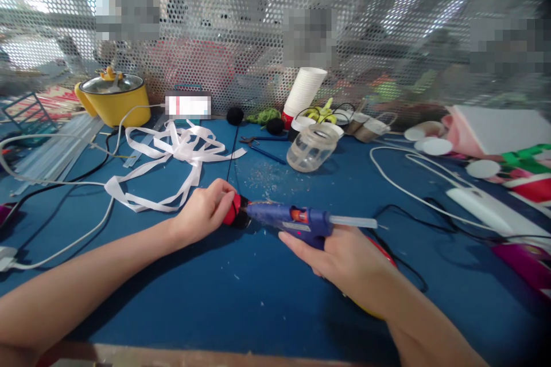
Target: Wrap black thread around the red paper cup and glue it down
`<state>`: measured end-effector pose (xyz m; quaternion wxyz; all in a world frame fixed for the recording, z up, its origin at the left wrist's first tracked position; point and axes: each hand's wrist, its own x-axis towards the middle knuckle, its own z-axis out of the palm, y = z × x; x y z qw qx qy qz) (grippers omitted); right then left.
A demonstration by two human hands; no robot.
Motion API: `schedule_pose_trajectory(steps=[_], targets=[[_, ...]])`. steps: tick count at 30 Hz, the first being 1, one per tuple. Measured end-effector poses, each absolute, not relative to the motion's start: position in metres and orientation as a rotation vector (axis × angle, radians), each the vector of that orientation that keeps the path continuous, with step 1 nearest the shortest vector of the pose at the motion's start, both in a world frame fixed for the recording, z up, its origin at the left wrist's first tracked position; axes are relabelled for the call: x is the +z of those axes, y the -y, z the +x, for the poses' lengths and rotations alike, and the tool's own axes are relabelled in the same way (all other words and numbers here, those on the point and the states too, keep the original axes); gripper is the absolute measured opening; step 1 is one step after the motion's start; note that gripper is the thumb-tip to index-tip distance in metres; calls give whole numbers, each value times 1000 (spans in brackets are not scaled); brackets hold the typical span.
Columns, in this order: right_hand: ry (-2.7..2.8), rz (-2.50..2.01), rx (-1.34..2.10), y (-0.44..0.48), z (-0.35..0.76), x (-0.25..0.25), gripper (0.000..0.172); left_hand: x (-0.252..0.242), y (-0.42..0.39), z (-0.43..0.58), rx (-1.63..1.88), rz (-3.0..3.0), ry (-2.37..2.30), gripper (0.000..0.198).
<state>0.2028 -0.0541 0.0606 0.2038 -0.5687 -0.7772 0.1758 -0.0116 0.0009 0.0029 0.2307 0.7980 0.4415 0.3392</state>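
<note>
A blue glue gun (286, 219) lies nearly level over the middle of the blue table, its nozzle pointing left and a clear glue stick (353, 222) jutting from its rear. My right hand (340, 249) is wrapped round its handle, with the index finger stretched along underneath. At the nozzle is a small red and black piece (233, 210), held in the closed fingers of my left hand (209, 209). A thin black strand runs from near that piece to a black yarn ball (235, 116) farther back. The nozzle tip's exact contact is hidden.
White ribbon (189, 152) lies tangled behind my left hand. Beyond the glue gun stand a clear jar (312, 148) and stacked paper cups (306, 92); pliers (269, 152) lie nearby. A yellow pot (116, 100) is at back left. Cables cross both sides, before a perforated metal screen (249, 28).
</note>
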Motion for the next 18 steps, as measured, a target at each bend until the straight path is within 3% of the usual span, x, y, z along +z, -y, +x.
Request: schedule_pose_trajectory(steps=[11,18], targets=[[2363,-1393,311,57,215,49,28,2,-1,-12,948,2202,-1207,18],[2300,-1511,399,56,208,59,19,3,-1,-13,943,2227,-1202,18]])
